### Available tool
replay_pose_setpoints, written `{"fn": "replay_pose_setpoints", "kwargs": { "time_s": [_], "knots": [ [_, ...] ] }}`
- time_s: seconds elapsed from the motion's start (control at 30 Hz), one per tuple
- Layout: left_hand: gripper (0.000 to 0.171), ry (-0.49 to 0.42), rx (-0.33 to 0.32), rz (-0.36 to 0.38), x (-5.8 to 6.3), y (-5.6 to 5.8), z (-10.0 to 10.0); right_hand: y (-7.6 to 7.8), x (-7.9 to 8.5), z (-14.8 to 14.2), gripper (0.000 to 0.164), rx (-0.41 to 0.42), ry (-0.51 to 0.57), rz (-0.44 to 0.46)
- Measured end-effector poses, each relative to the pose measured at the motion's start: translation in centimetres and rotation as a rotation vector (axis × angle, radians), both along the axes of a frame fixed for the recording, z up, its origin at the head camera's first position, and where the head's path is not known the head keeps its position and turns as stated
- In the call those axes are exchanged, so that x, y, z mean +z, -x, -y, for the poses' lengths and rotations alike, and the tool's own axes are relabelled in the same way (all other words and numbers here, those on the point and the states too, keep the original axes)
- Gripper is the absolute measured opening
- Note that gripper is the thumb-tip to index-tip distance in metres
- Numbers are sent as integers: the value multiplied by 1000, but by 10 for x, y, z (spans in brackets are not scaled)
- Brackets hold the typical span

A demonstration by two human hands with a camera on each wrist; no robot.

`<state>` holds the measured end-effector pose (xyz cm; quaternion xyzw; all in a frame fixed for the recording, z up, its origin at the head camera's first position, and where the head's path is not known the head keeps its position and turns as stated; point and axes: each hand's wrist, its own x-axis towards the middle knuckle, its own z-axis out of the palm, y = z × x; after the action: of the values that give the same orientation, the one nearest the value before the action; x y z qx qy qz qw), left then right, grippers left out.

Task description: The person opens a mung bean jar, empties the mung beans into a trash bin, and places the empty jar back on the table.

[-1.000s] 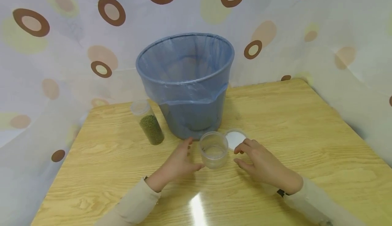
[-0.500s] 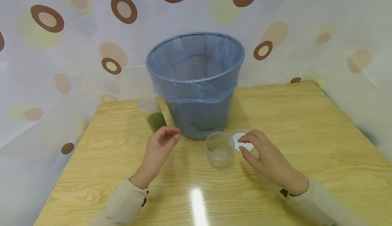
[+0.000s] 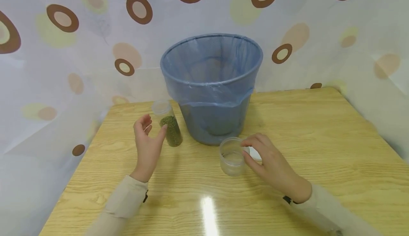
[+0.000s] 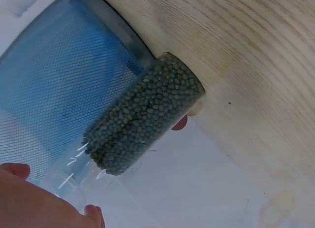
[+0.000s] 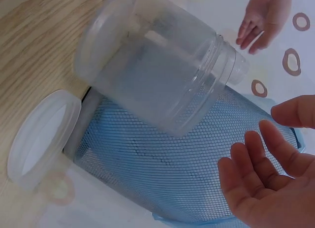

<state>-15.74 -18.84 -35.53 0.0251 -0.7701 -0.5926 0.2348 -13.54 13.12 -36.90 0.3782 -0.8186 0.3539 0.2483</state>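
Observation:
A tall clear jar [image 3: 173,133], part filled with green mung beans [image 4: 142,114], stands at the left beside the blue bin. My left hand [image 3: 147,151] is at the jar's left side, thumb and fingers spread, the thumb in front of it in the head view. Whether the thumb touches the jar I cannot tell. An uncovered clear plastic tub [image 3: 231,162] stands on the table, with nothing visible inside. Right of the tub my right hand [image 3: 271,163] hovers with loosely bent fingers, holding nothing. A white-centred round lid [image 5: 45,139] lies behind that hand, partly hidden in the head view.
The blue mesh bin [image 3: 214,122], lined with a thin plastic bag, stands behind the tub. A wooden table [image 3: 319,151] carries everything. The patterned wall covering [image 3: 105,26] rises behind and at both sides.
My left hand has moved from beside the tub, leftward and away from me, to the bean jar, its fingers spreading. The right hand stays near the tub. The head view has shifted slightly left.

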Motion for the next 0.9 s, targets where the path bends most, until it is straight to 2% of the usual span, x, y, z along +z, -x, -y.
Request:
{"fn": "replay_pose_setpoints", "kwargs": {
  "time_s": [0.13,0.27,0.43,0.6,0.9],
  "knots": [
    [74,-7,-24,125,-2,11,1,0,1,4,27,3,-5,15],
    [76,-2,-47,182,-7,23,1,-1,2,9,27,7,-9,15],
    [74,2,-52,204,-12,33,-1,0,2,11,26,0,-13,0],
    [71,-6,-62,194,-11,37,-2,0,3,11,26,6,-3,-2],
    [62,-20,-81,238,-12,42,-1,-2,-1,10,26,5,-26,24]
  ]
}}
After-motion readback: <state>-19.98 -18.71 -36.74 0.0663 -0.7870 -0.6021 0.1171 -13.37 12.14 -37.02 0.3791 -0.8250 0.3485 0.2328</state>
